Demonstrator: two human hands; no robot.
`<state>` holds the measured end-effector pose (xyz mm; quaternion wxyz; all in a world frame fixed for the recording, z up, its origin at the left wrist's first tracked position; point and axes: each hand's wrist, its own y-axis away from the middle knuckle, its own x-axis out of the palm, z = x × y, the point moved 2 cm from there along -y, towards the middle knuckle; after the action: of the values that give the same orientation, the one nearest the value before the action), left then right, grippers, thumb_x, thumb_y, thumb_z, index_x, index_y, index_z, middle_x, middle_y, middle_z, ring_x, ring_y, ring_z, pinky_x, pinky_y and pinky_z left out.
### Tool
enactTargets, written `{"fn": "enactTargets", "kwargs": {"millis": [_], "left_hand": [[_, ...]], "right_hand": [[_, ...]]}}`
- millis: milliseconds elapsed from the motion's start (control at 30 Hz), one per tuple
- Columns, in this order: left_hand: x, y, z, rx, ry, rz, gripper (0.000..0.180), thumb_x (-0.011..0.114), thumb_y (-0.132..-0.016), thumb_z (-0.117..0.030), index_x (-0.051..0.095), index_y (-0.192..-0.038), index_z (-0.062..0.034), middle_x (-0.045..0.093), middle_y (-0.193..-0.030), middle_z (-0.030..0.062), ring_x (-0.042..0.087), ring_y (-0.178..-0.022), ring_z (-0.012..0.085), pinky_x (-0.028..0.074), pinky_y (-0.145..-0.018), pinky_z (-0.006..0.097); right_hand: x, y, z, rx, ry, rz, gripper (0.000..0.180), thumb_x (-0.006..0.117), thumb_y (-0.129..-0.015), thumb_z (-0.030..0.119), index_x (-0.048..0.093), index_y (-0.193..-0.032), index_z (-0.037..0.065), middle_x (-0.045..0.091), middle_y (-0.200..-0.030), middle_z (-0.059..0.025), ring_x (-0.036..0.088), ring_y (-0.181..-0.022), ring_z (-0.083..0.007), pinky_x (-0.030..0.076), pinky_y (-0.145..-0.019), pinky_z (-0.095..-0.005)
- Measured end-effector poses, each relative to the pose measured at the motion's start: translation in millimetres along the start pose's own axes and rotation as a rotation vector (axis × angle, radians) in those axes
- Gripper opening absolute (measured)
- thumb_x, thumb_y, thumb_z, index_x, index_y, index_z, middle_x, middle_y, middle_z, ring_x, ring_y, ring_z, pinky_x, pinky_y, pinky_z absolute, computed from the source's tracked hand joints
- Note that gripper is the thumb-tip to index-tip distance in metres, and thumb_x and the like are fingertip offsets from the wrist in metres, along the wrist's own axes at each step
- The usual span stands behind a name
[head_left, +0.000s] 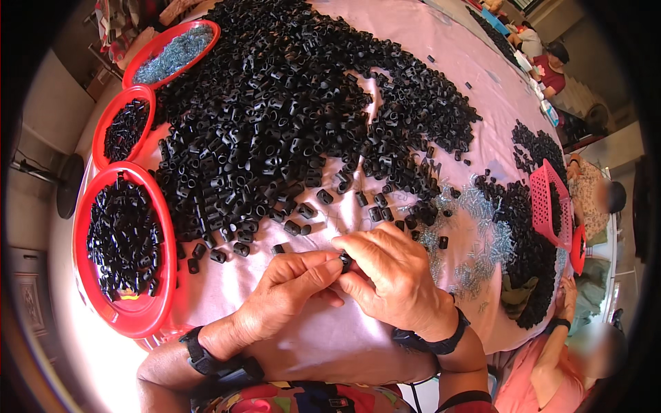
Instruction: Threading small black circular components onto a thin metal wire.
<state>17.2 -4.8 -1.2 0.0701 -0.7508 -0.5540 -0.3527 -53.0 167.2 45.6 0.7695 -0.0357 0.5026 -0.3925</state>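
Both my hands meet over the near edge of the pink cloth. Between their fingertips is a small black tubular part (pixel 345 261), mostly covered by the fingers. My left hand (pixel 292 282) pinches it from the left with thumb and forefinger. From the right, my right hand (pixel 392 272) closes thumb and fingers on the same part. Just beyond the hands lie loose black tubular parts (pixel 292 227), at the front of a large heap of such parts (pixel 261 117). Any smaller piece inside the grip is hidden.
On the left stand a red basin of glossy black pieces (pixel 163 275), a smaller red basin (pixel 98 148) and a red tray of clear bluish pieces (pixel 215 31). Clear bluish pieces (pixel 475 258) lie scattered at right. Beyond are a pink basket (pixel 542 206) and other people along the table.
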Motion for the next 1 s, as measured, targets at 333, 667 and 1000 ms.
{"fn": "enactTargets", "kwargs": {"millis": [333, 667, 1000], "left_hand": [[1.2, 0.0, 3.4, -0.006, 0.007, -0.032, 0.040, 0.052, -0.116, -0.029, 0.070, -0.129, 0.0034, 0.075, -0.115, 0.0084, 0.069, -0.102, 0.0118, 0.059, -0.091, 0.030], [-7.4, -2.2, 1.8, 0.023, 0.105, 0.036, 0.047, 0.051, -0.115, -0.036, 0.066, -0.135, 0.0037, 0.074, -0.120, 0.0100, 0.070, -0.108, 0.0146, 0.058, -0.095, 0.032], [7.1, 0.3, -9.4, -0.003, 0.047, -0.095, 0.038, 0.058, -0.112, -0.032, 0.073, -0.118, 0.0021, 0.076, -0.109, 0.0095, 0.071, -0.097, 0.0160, 0.058, -0.090, 0.033]], "right_hand": [[1.4, 2.0, 0.7, -0.029, 0.036, -0.003, 0.042, 0.083, -0.071, -0.003, 0.072, -0.112, -0.002, 0.073, -0.095, -0.0130, 0.067, -0.075, -0.0286, 0.056, -0.070, -0.0406], [-2.6, -2.4, -0.9, -0.006, -0.005, -0.028, 0.049, 0.089, -0.073, 0.005, 0.073, -0.119, -0.003, 0.075, -0.110, -0.0162, 0.071, -0.090, -0.0308, 0.059, -0.078, -0.0394], [-2.8, -2.8, 1.5, 0.080, -0.115, -0.047, 0.052, 0.088, -0.074, 0.005, 0.072, -0.123, -0.004, 0.072, -0.120, -0.0170, 0.071, -0.100, -0.0332, 0.060, -0.086, -0.0407]]}}
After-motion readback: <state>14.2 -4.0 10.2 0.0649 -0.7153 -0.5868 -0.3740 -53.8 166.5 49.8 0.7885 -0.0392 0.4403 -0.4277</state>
